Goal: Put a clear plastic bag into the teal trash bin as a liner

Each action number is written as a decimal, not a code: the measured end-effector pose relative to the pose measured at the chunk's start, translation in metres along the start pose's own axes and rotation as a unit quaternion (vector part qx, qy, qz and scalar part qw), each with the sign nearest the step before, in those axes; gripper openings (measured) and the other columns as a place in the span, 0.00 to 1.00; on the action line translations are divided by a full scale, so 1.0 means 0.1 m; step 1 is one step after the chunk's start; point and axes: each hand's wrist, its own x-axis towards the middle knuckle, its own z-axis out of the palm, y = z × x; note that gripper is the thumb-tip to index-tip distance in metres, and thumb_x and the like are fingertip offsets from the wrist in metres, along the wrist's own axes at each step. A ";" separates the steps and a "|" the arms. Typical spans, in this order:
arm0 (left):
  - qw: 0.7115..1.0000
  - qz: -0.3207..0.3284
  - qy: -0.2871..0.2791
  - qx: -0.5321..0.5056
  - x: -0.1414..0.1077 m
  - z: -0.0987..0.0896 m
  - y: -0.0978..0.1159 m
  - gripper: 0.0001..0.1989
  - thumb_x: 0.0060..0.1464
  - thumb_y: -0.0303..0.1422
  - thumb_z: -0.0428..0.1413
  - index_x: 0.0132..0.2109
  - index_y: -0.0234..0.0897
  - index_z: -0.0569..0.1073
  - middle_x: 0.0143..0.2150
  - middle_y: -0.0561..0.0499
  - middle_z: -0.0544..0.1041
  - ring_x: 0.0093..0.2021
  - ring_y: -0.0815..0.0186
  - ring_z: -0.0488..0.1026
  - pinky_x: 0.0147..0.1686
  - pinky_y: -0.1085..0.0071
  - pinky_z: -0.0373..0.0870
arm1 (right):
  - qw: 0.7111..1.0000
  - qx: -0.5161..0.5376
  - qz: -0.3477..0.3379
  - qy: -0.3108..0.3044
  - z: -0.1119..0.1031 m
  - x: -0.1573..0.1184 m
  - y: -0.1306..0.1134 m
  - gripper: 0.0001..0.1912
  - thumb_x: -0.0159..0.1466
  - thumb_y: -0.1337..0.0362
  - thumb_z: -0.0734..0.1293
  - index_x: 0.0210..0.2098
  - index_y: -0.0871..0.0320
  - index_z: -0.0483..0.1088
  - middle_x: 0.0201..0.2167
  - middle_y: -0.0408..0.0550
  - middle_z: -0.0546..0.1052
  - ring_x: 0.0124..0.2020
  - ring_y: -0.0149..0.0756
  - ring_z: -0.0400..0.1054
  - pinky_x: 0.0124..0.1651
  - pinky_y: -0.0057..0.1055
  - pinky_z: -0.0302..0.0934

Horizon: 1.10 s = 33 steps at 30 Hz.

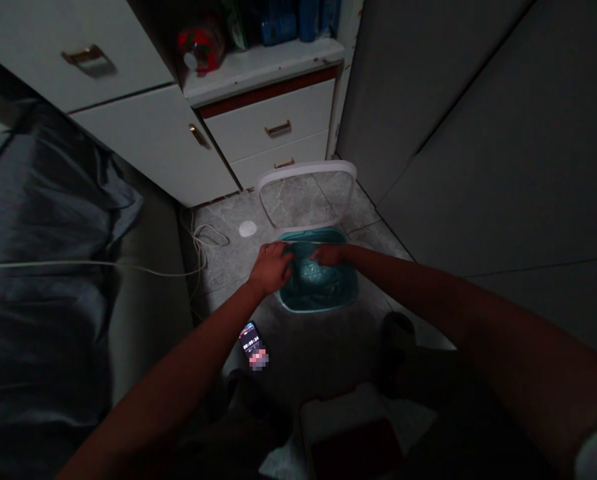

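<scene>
A teal trash bin (322,310) stands on the tiled floor, its pale ring-shaped lid frame (306,171) tipped up at the back. Inside it, a shiny, crinkled teal bin liner (311,277) covers the walls. My left hand (272,268) is at the bin's left rim, fingers curled over the liner's edge. Across from it, my right hand (330,255) reaches over the back right part of the opening, with its fingers closed on the liner. Dim light hides the exact fingertip contact.
A lit phone (252,345) lies on the floor at the left. White cables (198,243) trail beside a dark-covered couch (43,280). White drawers (278,127) stand behind, grey panels (503,147) at the right. A white and red box (346,420) sits between my feet.
</scene>
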 end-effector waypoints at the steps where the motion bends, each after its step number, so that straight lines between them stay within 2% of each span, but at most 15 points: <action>1: 0.999 -0.021 0.022 -0.008 0.00 -0.04 -0.03 0.20 0.63 0.34 0.56 0.61 0.41 0.79 0.70 0.38 0.70 0.71 0.47 0.64 0.69 0.46 0.58 | 1.000 0.026 0.004 0.002 -0.03 -0.06 -0.02 0.25 0.66 0.78 0.66 0.61 0.61 0.78 0.50 0.51 0.85 0.47 0.36 0.80 0.49 0.26 0.72; 4: 0.995 -0.082 0.052 -0.031 0.01 -0.12 -0.15 0.22 0.65 0.34 0.54 0.64 0.40 0.77 0.68 0.39 0.72 0.68 0.47 0.68 0.67 0.47 0.62 | 0.992 0.119 -0.041 0.019 -0.17 -0.30 -0.05 0.23 0.67 0.76 0.66 0.59 0.61 0.79 0.52 0.51 0.84 0.52 0.39 0.79 0.53 0.29 0.72; 6: 0.992 -0.101 0.053 -0.047 0.04 -0.13 -0.22 0.23 0.65 0.34 0.54 0.64 0.40 0.76 0.66 0.40 0.75 0.66 0.48 0.71 0.66 0.49 0.64 | 0.982 0.177 -0.060 0.037 -0.30 -0.50 -0.03 0.19 0.69 0.72 0.67 0.57 0.60 0.79 0.51 0.51 0.84 0.52 0.41 0.79 0.51 0.31 0.74; 8: 0.990 -0.107 0.055 -0.070 0.07 -0.11 -0.29 0.22 0.65 0.34 0.54 0.63 0.39 0.77 0.63 0.41 0.78 0.64 0.50 0.73 0.66 0.53 0.67 | 0.971 0.232 -0.021 0.059 -0.43 -0.68 0.01 0.15 0.71 0.67 0.68 0.56 0.61 0.78 0.50 0.54 0.84 0.47 0.41 0.81 0.45 0.30 0.75; 11: 0.979 -0.132 0.081 -0.129 0.11 -0.02 -0.37 0.18 0.64 0.33 0.54 0.58 0.39 0.79 0.59 0.44 0.81 0.59 0.54 0.77 0.62 0.58 0.71 | 0.951 0.271 0.083 0.125 -0.54 -0.87 0.07 0.13 0.71 0.64 0.70 0.52 0.63 0.76 0.49 0.58 0.83 0.36 0.39 0.82 0.34 0.26 0.75; 14: 0.954 -0.180 0.122 -0.205 0.16 0.12 -0.47 0.15 0.64 0.32 0.54 0.54 0.38 0.79 0.52 0.45 0.83 0.50 0.58 0.80 0.55 0.62 0.76 | 0.938 0.234 0.146 0.211 -0.56 -0.95 0.13 0.08 0.71 0.65 0.70 0.47 0.64 0.75 0.41 0.56 0.84 0.27 0.34 0.80 0.27 0.22 0.70; 17: 0.930 -0.226 0.141 -0.255 0.22 0.28 -0.59 0.17 0.64 0.33 0.54 0.57 0.35 0.77 0.49 0.43 0.83 0.41 0.61 0.80 0.48 0.63 0.77 | 0.925 0.201 0.173 0.272 -0.52 -0.94 0.21 0.05 0.71 0.67 0.70 0.46 0.63 0.75 0.39 0.52 0.84 0.22 0.30 0.77 0.25 0.20 0.66; 20: 0.918 -0.239 0.150 -0.278 0.28 0.41 -0.72 0.19 0.62 0.37 0.58 0.56 0.35 0.80 0.51 0.40 0.83 0.37 0.61 0.79 0.48 0.61 0.77 | 0.921 0.214 0.173 0.276 -0.46 -0.89 0.27 0.08 0.70 0.68 0.71 0.49 0.62 0.76 0.38 0.51 0.84 0.24 0.29 0.77 0.26 0.20 0.66; 23: 0.899 -0.223 0.147 -0.346 0.34 0.47 -0.82 0.15 0.61 0.42 0.59 0.44 0.36 0.83 0.46 0.42 0.84 0.39 0.59 0.80 0.50 0.61 0.75 | 0.917 0.252 0.165 0.260 -0.43 -0.84 0.30 0.08 0.71 0.68 0.71 0.48 0.62 0.77 0.39 0.52 0.84 0.24 0.29 0.76 0.24 0.21 0.67; 26: 0.868 -0.227 0.124 -0.423 0.40 0.50 -0.86 0.15 0.57 0.45 0.60 0.33 0.37 0.80 0.36 0.46 0.84 0.38 0.58 0.79 0.47 0.63 0.74 | 0.903 0.297 0.176 0.256 -0.43 -0.80 0.31 0.04 0.71 0.68 0.70 0.42 0.64 0.77 0.38 0.54 0.83 0.22 0.30 0.74 0.22 0.23 0.66; 29: 0.853 -0.235 0.109 -0.452 0.46 0.52 -0.88 0.15 0.54 0.45 0.61 0.30 0.37 0.78 0.31 0.48 0.82 0.35 0.60 0.77 0.43 0.64 0.73 | 0.883 0.338 0.198 0.260 -0.46 -0.75 0.33 0.07 0.71 0.67 0.71 0.36 0.64 0.76 0.34 0.53 0.82 0.21 0.30 0.72 0.23 0.25 0.68; 33: 0.840 -0.241 0.106 -0.475 0.52 0.52 -0.87 0.15 0.54 0.44 0.62 0.31 0.36 0.78 0.30 0.49 0.80 0.34 0.62 0.76 0.41 0.65 0.73 | 0.843 0.420 0.223 0.251 -0.50 -0.70 0.37 0.07 0.70 0.67 0.72 0.35 0.63 0.74 0.30 0.50 0.80 0.21 0.28 0.70 0.25 0.26 0.68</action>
